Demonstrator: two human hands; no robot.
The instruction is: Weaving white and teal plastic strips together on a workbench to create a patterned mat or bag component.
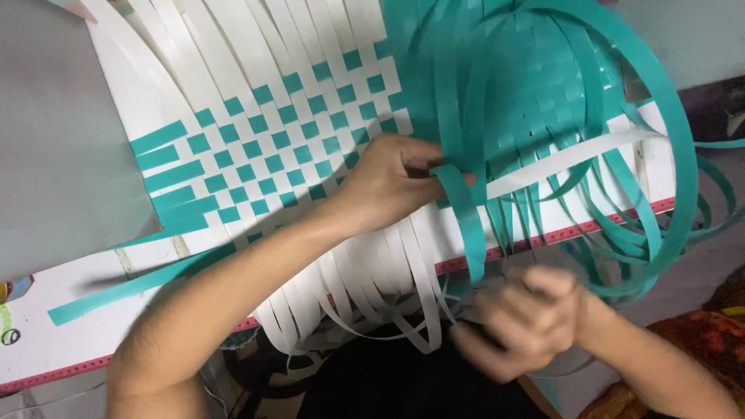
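**Thin strips, pinch close to the weave**

My left hand (388,182) has its fingers pinched on a teal strip (466,225) at the edge of the woven mat (272,147) on the tabletop (46,326). My right hand (528,318) is blurred; grip unclear. I judge the strips light, springy and slippery: hold them near the weave.

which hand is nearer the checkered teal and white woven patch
Left. The left hand rests right at the edge of the checkered teal and white woven patch, pinching a teal strip. The right hand is lower, off the board, blurred.
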